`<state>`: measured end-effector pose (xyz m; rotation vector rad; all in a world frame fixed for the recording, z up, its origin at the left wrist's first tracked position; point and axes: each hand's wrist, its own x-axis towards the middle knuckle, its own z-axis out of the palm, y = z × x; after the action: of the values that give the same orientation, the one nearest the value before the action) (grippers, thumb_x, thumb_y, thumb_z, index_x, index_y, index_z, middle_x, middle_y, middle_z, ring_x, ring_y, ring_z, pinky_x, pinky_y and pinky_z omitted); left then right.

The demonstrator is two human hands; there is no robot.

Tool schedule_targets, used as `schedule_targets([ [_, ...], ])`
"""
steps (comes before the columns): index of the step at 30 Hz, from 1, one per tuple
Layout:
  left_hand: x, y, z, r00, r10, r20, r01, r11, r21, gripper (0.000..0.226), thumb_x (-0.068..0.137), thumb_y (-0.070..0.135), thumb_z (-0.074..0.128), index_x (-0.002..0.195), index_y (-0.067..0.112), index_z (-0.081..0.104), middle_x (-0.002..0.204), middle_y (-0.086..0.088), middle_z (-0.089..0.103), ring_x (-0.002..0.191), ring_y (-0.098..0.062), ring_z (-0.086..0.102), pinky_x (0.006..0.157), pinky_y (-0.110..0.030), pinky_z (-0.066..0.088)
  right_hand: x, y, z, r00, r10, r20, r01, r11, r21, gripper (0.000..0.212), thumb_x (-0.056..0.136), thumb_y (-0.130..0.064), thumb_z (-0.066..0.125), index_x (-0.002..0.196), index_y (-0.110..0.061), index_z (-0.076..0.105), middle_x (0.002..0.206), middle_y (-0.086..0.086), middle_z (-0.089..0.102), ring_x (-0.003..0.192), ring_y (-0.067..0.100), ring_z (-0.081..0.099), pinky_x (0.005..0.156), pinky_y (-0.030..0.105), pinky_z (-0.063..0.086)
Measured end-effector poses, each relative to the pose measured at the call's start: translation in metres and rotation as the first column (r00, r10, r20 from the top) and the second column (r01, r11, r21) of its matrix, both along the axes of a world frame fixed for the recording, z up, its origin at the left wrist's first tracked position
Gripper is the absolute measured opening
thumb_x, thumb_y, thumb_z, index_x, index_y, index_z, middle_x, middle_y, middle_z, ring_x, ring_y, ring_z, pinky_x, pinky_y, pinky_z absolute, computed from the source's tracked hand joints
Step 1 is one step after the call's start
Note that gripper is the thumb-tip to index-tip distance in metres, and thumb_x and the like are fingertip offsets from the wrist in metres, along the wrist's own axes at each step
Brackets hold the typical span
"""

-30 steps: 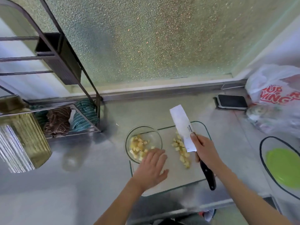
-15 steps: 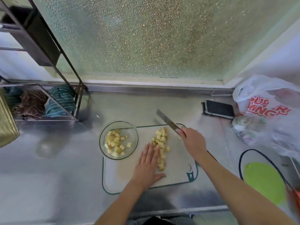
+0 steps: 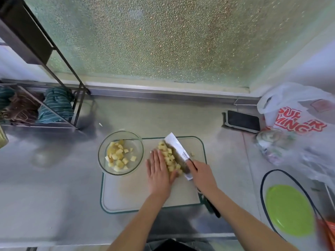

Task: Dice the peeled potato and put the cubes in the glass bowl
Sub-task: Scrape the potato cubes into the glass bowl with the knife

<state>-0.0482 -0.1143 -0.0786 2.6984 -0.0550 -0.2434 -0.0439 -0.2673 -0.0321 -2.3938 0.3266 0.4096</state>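
Steel counter [image 3: 54,187] | left hand [image 3: 159,171] flat, now touching cubes [image 3: 169,156] | right hand [image 3: 203,175] grips knife [image 3: 178,154], blade now against pile

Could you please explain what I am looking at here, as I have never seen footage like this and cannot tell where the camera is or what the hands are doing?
There is no machine here: a person wears a wide-angle camera on the head, which looks forward and down at their own two bare hands, so the edges look bent.

On a steel counter lies a cutting board. At its far left corner stands a glass bowl that already holds some potato cubes. More potato cubes lie in a row on the board.

The right hand grips a broad knife, its blade tilted against one side of the row. The left hand lies flat against the other side, so the cubes sit between palm and blade.

Off to the right are a phone, a plastic bag and a green plate; to the left, a rack with cloths.
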Motion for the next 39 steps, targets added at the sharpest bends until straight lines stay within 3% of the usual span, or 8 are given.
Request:
schedule_targets([
  [9,0.008,-0.010,0.003,0.988,0.011,0.154,0.023,0.977,-0.214,0.056,0.098,0.046,0.013,0.142,0.017,0.032,0.152,-0.009,0.022,0.142,-0.028,0.005,0.115,-0.038,0.006,-0.026,0.042,0.004,0.989,-0.093,-0.118,0.109,0.985,0.132,0.038,0.101,-0.027,0.038,0.068,-0.015,0.053,0.063,-0.003,0.057,0.059,0.010,0.049,0.061,0.023,0.035],
  [14,0.007,-0.007,0.007,0.989,0.021,0.145,0.028,0.945,-0.325,0.053,0.098,0.039,0.023,0.144,0.012,0.029,0.154,-0.001,0.015,0.144,-0.014,-0.001,0.115,-0.024,0.002,-0.028,0.047,0.008,0.968,-0.154,-0.197,0.199,0.951,0.238,0.040,0.100,-0.024,0.038,0.064,-0.021,0.054,0.062,-0.004,0.061,0.060,0.009,0.055,0.071,0.028,0.041],
  [21,0.017,-0.004,0.045,0.975,-0.030,0.220,0.105,0.936,-0.335,0.049,0.097,0.031,0.028,0.142,0.009,0.031,0.150,0.004,0.019,0.141,-0.011,0.009,0.114,-0.018,0.004,-0.029,0.053,0.035,0.949,-0.285,-0.131,0.313,0.882,0.351,0.045,0.100,-0.037,0.035,0.072,-0.011,0.059,0.053,0.004,0.056,0.035,0.009,0.044,0.038,0.023,0.039],
  [24,0.023,0.011,0.064,0.951,-0.005,0.309,0.122,0.925,-0.359,0.047,0.097,0.027,0.029,0.139,0.006,0.036,0.149,0.002,0.021,0.141,-0.015,0.013,0.116,-0.024,0.010,-0.022,0.065,0.050,0.964,-0.241,-0.112,0.266,0.867,0.422,0.047,0.098,-0.041,0.034,0.075,-0.008,0.058,0.058,0.016,0.059,0.034,0.014,0.042,0.036,0.024,0.037],
  [29,0.035,0.060,0.085,0.906,0.106,0.411,0.040,0.943,-0.331,0.047,0.099,0.025,0.026,0.137,0.001,0.041,0.146,-0.008,0.032,0.139,-0.022,0.023,0.116,-0.032,0.017,0.003,0.109,0.064,0.987,-0.132,-0.088,0.159,0.839,0.521,0.040,0.098,-0.041,0.037,0.076,-0.016,0.059,0.045,-0.006,0.054,0.033,0.016,0.041,0.037,0.027,0.038],
  [33,0.040,0.093,0.071,0.910,0.183,0.373,-0.080,0.958,-0.275,0.043,0.094,0.015,0.040,0.134,0.001,0.044,0.140,-0.014,0.040,0.133,-0.025,0.030,0.112,-0.034,0.023,0.017,0.140,0.052,0.996,-0.050,-0.067,0.077,0.865,0.496,0.040,0.099,-0.040,0.037,0.073,-0.017,0.058,0.048,-0.008,0.055,0.030,0.011,0.042,0.037,0.032,0.044],
  [36,0.044,0.107,0.051,0.941,0.191,0.279,-0.182,0.982,-0.059,0.052,0.083,0.000,0.057,0.133,-0.001,0.043,0.132,-0.018,0.048,0.125,-0.032,0.039,0.110,-0.036,0.026,0.017,0.148,0.038,0.997,-0.032,-0.066,0.058,0.897,0.439,0.044,0.099,-0.040,0.037,0.081,-0.007,0.061,0.060,0.003,0.054,0.039,0.012,0.048,0.032,0.022,0.037],
  [39,0.044,0.113,0.050,0.922,0.377,0.089,-0.378,0.926,-0.005,0.051,0.077,-0.005,0.056,0.126,0.000,0.047,0.122,-0.017,0.050,0.113,-0.035,0.047,0.099,-0.041,0.038,0.014,0.146,0.030,0.999,-0.044,-0.004,0.042,0.930,0.365,0.046,0.098,-0.041,0.037,0.067,-0.011,0.053,0.054,0.005,0.047,0.044,0.022,0.047,0.034,0.023,0.035],
])
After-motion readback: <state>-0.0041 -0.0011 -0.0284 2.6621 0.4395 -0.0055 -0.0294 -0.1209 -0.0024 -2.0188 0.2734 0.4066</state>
